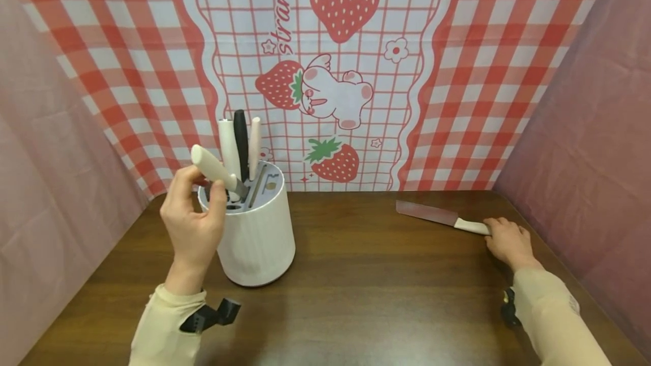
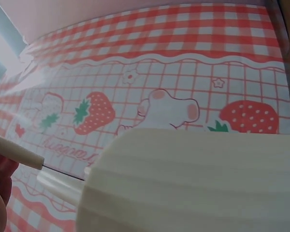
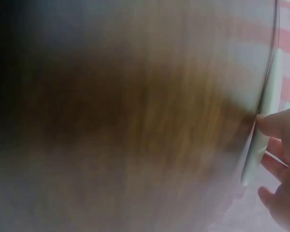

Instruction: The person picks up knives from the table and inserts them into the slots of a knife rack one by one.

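On the left, my left hand (image 1: 192, 229) pinches the white handle of a knife (image 1: 212, 166) between thumb and fingers. That knife leans over the top of a white knife block (image 1: 258, 250), its blade partly inside a slot. In the left wrist view, a thin strip of the blade shows between the handle (image 2: 18, 152) and the block (image 2: 198, 183). On the right, my right hand (image 1: 510, 243) holds the handle end of a broad-bladed kitchen knife (image 1: 428, 212) lying flat on the table. The right wrist view shows thumb and fingers at its white handle (image 3: 267, 104).
Two white-handled knives and a black-handled knife (image 1: 241, 143) stand upright in the block. The brown wooden table (image 1: 346, 292) meets a red checked strawberry cloth (image 1: 458, 100) at the back. Pink cloth hangs on both sides.
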The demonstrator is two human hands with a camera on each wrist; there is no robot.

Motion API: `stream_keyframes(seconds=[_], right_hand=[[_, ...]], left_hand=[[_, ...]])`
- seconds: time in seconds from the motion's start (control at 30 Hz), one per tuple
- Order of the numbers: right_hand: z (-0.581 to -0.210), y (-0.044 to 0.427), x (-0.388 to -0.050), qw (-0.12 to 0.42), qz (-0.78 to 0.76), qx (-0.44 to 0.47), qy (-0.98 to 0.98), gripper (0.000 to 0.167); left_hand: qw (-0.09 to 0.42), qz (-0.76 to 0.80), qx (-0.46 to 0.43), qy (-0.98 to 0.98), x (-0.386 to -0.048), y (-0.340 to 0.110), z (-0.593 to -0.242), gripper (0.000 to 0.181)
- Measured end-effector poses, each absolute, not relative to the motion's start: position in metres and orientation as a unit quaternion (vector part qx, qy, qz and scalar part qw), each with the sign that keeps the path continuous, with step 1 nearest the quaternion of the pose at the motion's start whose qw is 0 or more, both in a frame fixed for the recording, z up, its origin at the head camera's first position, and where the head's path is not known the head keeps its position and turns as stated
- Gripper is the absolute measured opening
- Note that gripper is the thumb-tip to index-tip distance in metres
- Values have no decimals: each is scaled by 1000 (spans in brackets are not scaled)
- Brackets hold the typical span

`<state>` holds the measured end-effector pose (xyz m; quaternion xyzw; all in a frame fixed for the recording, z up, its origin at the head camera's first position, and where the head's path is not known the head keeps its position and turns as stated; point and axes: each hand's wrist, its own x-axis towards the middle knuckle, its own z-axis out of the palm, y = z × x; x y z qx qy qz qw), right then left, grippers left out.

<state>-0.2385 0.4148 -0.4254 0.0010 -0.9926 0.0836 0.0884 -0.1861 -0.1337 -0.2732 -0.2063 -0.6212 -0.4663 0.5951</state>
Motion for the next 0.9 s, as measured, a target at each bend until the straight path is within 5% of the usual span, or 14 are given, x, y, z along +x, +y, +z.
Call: stream_keyframes(seconds=[0.9], right_hand=[[-418,412,-231,54,61,-41,-996,39]], left_hand=[[551,-423,-204,-690,-208,-138,-296,21]])
